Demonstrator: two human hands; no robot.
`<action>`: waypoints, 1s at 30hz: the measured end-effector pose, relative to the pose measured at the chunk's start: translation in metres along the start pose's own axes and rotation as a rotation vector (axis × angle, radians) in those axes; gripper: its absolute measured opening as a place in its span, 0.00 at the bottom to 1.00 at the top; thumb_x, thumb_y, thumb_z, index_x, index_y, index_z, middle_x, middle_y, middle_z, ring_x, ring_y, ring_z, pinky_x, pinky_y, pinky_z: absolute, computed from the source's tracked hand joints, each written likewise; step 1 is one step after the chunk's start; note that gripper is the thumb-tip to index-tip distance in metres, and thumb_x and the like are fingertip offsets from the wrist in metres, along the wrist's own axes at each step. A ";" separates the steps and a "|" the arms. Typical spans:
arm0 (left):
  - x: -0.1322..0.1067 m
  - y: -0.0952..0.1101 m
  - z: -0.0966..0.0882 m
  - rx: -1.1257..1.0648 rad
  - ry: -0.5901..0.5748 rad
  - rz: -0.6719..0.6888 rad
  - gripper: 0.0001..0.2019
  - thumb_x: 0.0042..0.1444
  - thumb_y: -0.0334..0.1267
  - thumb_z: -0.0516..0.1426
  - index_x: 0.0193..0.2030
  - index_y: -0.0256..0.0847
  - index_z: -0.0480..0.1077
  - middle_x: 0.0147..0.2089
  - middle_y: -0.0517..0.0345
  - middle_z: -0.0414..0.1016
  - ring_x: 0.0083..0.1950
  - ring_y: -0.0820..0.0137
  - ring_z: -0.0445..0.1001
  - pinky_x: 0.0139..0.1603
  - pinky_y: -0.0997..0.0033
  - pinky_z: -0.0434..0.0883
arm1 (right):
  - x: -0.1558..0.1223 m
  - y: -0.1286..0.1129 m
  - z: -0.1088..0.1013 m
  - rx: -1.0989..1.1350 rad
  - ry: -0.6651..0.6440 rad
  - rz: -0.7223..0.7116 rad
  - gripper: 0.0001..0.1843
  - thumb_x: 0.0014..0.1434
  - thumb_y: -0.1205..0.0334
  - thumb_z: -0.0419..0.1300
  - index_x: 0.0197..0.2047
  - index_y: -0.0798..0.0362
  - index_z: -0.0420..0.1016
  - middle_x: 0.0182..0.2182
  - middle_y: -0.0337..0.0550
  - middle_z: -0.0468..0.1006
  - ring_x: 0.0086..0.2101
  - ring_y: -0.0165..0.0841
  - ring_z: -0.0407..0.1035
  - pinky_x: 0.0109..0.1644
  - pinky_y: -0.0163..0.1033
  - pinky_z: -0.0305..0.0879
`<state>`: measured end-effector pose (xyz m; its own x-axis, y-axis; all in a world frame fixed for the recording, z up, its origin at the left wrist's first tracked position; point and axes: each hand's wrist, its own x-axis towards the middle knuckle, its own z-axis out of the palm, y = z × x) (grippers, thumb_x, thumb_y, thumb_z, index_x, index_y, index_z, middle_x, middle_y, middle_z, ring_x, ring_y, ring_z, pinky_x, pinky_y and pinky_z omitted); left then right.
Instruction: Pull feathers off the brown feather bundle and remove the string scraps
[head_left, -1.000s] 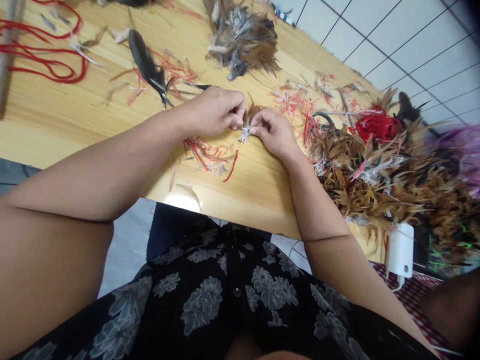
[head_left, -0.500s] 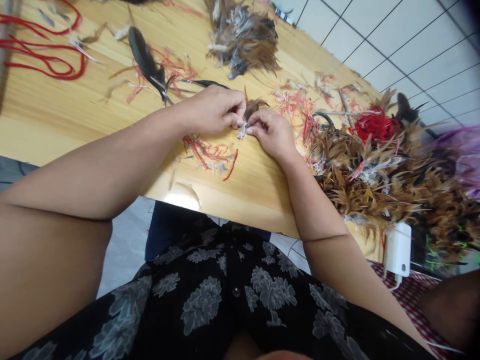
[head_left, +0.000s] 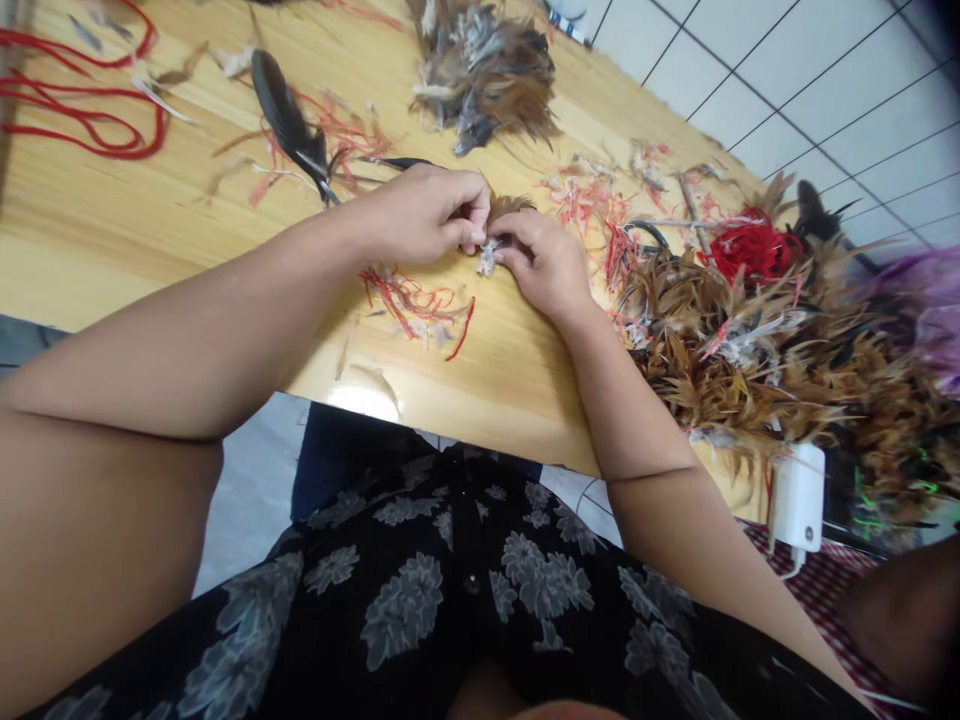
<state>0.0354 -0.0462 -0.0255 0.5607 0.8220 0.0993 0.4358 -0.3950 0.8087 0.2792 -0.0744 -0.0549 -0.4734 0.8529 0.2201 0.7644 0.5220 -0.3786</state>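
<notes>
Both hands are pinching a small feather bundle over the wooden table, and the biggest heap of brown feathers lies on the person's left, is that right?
Not quite: the head view shows the biggest heap of brown feathers on the person's right. The left hand and right hand do pinch the small feather bundle over the wooden table.

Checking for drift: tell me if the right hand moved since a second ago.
No: the right hand still pinches the feather tuft at the same spot beside the red thread scraps.
</notes>
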 end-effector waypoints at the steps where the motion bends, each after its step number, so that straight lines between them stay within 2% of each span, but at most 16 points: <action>1: 0.000 0.001 0.000 0.035 0.012 -0.028 0.14 0.66 0.24 0.68 0.37 0.49 0.74 0.37 0.65 0.82 0.46 0.62 0.77 0.60 0.63 0.72 | -0.001 -0.002 -0.002 -0.037 -0.019 -0.003 0.16 0.79 0.55 0.60 0.62 0.43 0.86 0.55 0.47 0.89 0.57 0.46 0.82 0.64 0.52 0.79; 3: 0.000 0.002 0.000 0.050 0.024 -0.052 0.14 0.65 0.22 0.67 0.37 0.49 0.74 0.37 0.64 0.82 0.48 0.62 0.77 0.60 0.64 0.72 | -0.003 -0.005 -0.005 -0.110 -0.042 -0.004 0.17 0.81 0.53 0.58 0.61 0.42 0.86 0.55 0.47 0.89 0.58 0.47 0.81 0.61 0.50 0.78; 6: 0.000 -0.002 -0.001 -0.031 0.005 0.003 0.12 0.65 0.24 0.67 0.40 0.48 0.75 0.37 0.66 0.84 0.51 0.63 0.81 0.61 0.68 0.72 | -0.005 -0.011 -0.010 -0.207 -0.045 -0.015 0.21 0.83 0.51 0.53 0.60 0.43 0.87 0.55 0.48 0.88 0.56 0.46 0.81 0.59 0.49 0.78; 11: -0.003 -0.008 -0.001 0.003 -0.008 0.053 0.06 0.68 0.31 0.66 0.44 0.47 0.76 0.39 0.67 0.86 0.51 0.64 0.82 0.60 0.71 0.74 | -0.005 -0.022 -0.015 -0.272 -0.044 -0.065 0.25 0.84 0.56 0.47 0.56 0.46 0.87 0.53 0.47 0.88 0.56 0.45 0.80 0.62 0.50 0.76; 14: -0.001 -0.010 0.000 0.025 0.003 0.074 0.07 0.67 0.32 0.67 0.43 0.49 0.75 0.37 0.67 0.85 0.48 0.64 0.79 0.58 0.68 0.74 | -0.004 -0.021 -0.015 -0.208 -0.026 -0.083 0.23 0.84 0.54 0.48 0.53 0.46 0.87 0.49 0.47 0.86 0.55 0.45 0.80 0.63 0.50 0.76; 18: 0.004 -0.018 0.001 -0.021 0.023 0.038 0.10 0.64 0.32 0.70 0.40 0.53 0.76 0.33 0.68 0.82 0.44 0.62 0.74 0.58 0.62 0.72 | -0.004 -0.017 -0.015 -0.103 -0.030 -0.074 0.21 0.83 0.52 0.51 0.50 0.45 0.86 0.44 0.46 0.84 0.54 0.45 0.79 0.64 0.51 0.76; 23: 0.006 -0.022 0.005 -0.106 0.115 -0.004 0.10 0.64 0.41 0.73 0.37 0.53 0.76 0.31 0.68 0.79 0.44 0.62 0.70 0.56 0.56 0.68 | -0.004 -0.019 -0.018 -0.148 -0.033 -0.050 0.21 0.83 0.57 0.51 0.48 0.47 0.86 0.44 0.47 0.82 0.52 0.45 0.78 0.66 0.54 0.74; 25: 0.004 -0.019 0.008 -0.198 0.128 -0.016 0.13 0.64 0.48 0.74 0.36 0.52 0.75 0.32 0.66 0.78 0.41 0.63 0.69 0.53 0.54 0.67 | -0.004 -0.017 -0.018 -0.150 -0.019 -0.049 0.22 0.84 0.55 0.50 0.47 0.48 0.85 0.44 0.47 0.82 0.51 0.44 0.78 0.67 0.55 0.73; 27: 0.003 -0.014 0.013 -0.365 0.093 -0.005 0.19 0.63 0.56 0.75 0.36 0.51 0.72 0.35 0.64 0.80 0.40 0.64 0.70 0.50 0.53 0.67 | -0.003 -0.012 -0.015 -0.093 -0.001 -0.054 0.24 0.84 0.49 0.50 0.46 0.48 0.85 0.42 0.46 0.82 0.51 0.43 0.77 0.67 0.53 0.74; 30: 0.001 -0.008 0.018 -0.543 0.036 0.015 0.23 0.64 0.60 0.73 0.38 0.48 0.69 0.41 0.61 0.81 0.42 0.63 0.79 0.49 0.54 0.70 | -0.004 -0.005 -0.011 -0.008 0.010 -0.045 0.27 0.84 0.41 0.50 0.47 0.47 0.84 0.42 0.46 0.82 0.52 0.42 0.77 0.66 0.49 0.75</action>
<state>0.0448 -0.0498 -0.0423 0.5353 0.8353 0.1253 -0.0038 -0.1459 0.9893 0.2815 -0.0800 -0.0442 -0.5028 0.8289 0.2453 0.7461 0.5594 -0.3611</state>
